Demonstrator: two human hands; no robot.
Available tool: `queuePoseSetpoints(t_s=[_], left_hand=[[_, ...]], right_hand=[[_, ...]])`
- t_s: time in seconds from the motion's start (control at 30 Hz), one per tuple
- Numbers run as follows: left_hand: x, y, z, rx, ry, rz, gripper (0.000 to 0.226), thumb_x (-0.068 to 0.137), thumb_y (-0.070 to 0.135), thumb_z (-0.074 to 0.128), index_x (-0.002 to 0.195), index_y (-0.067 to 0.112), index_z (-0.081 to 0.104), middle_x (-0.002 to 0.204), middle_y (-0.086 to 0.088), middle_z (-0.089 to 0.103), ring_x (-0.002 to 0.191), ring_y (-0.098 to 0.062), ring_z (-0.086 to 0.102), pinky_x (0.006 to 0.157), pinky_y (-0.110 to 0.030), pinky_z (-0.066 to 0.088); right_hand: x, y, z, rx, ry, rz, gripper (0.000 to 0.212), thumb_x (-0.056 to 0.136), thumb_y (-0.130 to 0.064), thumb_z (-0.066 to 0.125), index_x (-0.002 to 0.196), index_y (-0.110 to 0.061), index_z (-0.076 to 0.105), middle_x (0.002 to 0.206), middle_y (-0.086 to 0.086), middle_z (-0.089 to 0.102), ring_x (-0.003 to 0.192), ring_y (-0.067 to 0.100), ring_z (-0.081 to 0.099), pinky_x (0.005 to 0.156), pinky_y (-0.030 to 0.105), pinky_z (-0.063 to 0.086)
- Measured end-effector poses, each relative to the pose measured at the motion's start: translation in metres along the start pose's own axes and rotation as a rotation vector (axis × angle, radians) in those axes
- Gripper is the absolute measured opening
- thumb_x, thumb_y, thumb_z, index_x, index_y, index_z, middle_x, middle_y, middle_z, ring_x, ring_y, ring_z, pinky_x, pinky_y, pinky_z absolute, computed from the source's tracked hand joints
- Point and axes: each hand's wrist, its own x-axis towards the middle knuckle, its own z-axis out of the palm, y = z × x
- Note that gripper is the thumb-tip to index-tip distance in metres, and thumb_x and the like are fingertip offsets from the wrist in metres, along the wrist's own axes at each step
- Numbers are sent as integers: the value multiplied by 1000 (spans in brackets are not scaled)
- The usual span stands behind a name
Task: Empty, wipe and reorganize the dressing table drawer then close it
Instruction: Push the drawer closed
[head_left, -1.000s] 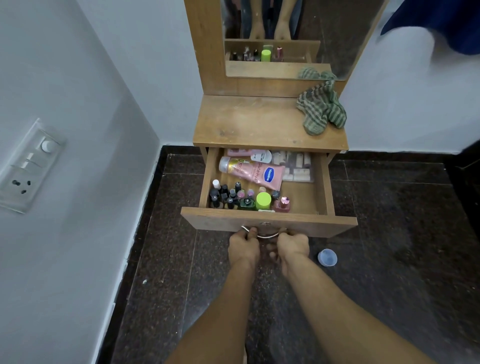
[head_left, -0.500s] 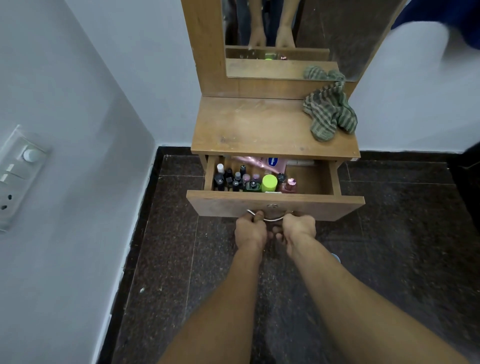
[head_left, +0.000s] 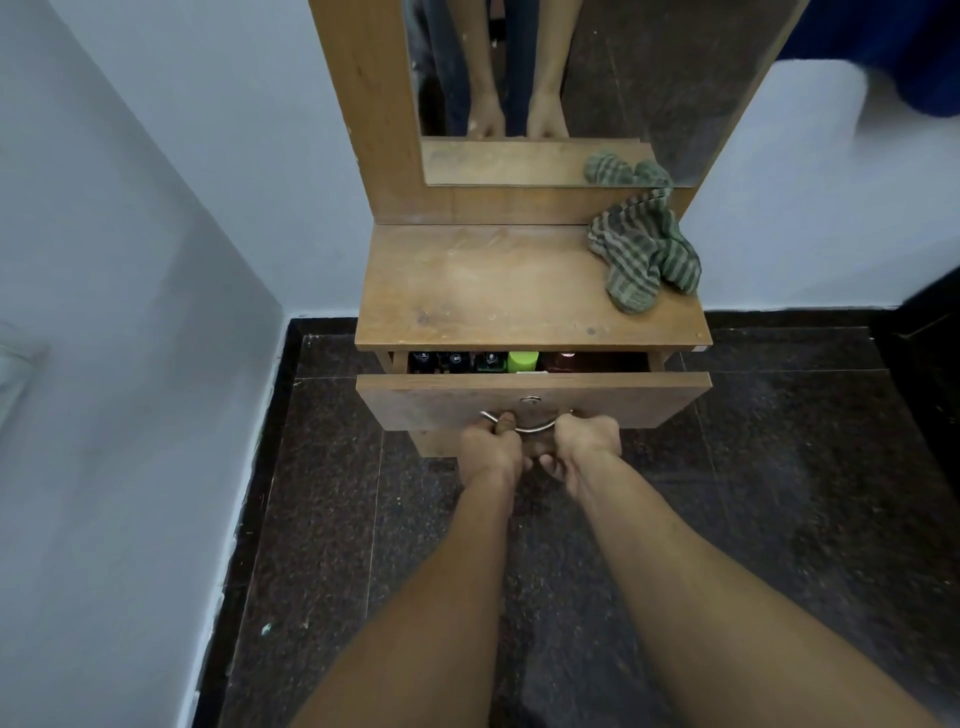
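The wooden drawer (head_left: 441, 402) of the dressing table (head_left: 498, 291) stands only a narrow gap out from under the tabletop. Through the gap I see the tops of several small dark bottles (head_left: 457, 360) and a lime-green cap (head_left: 523, 360). My left hand (head_left: 491, 449) and my right hand (head_left: 587, 441) are side by side, both closed around the curved metal drawer handle (head_left: 535, 427) on the drawer front. A green striped cloth (head_left: 644, 257) lies crumpled at the back right of the tabletop.
A mirror (head_left: 597, 78) in a wooden frame rises behind the tabletop and reflects my arms. A grey wall (head_left: 130, 364) runs close along the left. Dark speckled floor tiles (head_left: 805, 493) surround the table.
The drawer has slid inward from wide open to nearly shut, hiding the pink lotion tube and most bottles. Both hands moved forward with the handle.
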Motion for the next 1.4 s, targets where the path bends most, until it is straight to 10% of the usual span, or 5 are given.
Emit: queuePoseSetpoints(t_s=[0.27, 0.83, 1.07, 1.2, 1.4], left_hand=[[22, 21, 7, 42, 25, 56, 31, 99, 29, 58, 104, 2, 72, 96, -18, 74, 86, -36, 73, 79, -39, 59], [44, 33, 11, -93, -9, -8, 20, 100, 30, 56, 90, 14, 64, 77, -12, 69, 51, -22, 61, 55, -23, 45], [35, 39, 1, -18, -67, 40, 28, 98, 39, 57, 79, 18, 62, 90, -7, 76, 77, -29, 71, 64, -27, 47], [18, 40, -6, 498, 32, 184, 52, 97, 57, 40, 103, 16, 71, 108, -12, 73, 104, -35, 67, 79, -32, 48], [-50, 42, -22, 815, 91, 548, 58, 105, 48, 25, 101, 12, 70, 102, -16, 73, 95, -38, 67, 79, -39, 52]], right_hand=[[18, -19, 14, 3, 11, -30, 14, 93, -16, 60, 91, -2, 65, 71, 16, 68, 35, 20, 57, 38, 25, 47], [37, -38, 20, 61, -30, -6, 17, 96, -22, 66, 88, -7, 63, 84, 20, 73, 42, 21, 65, 45, 31, 53], [23, -38, 18, -4, 23, -62, 23, 90, -31, 70, 92, -10, 65, 92, 17, 74, 56, 27, 72, 46, 37, 58], [-10, -34, 2, -576, 86, -310, 39, 94, -43, 56, 115, -13, 70, 119, 14, 71, 106, 37, 69, 86, 38, 57], [-62, -27, -37, -902, -11, -794, 42, 105, -44, 34, 94, -19, 66, 107, 8, 72, 104, 32, 66, 75, 35, 43]])
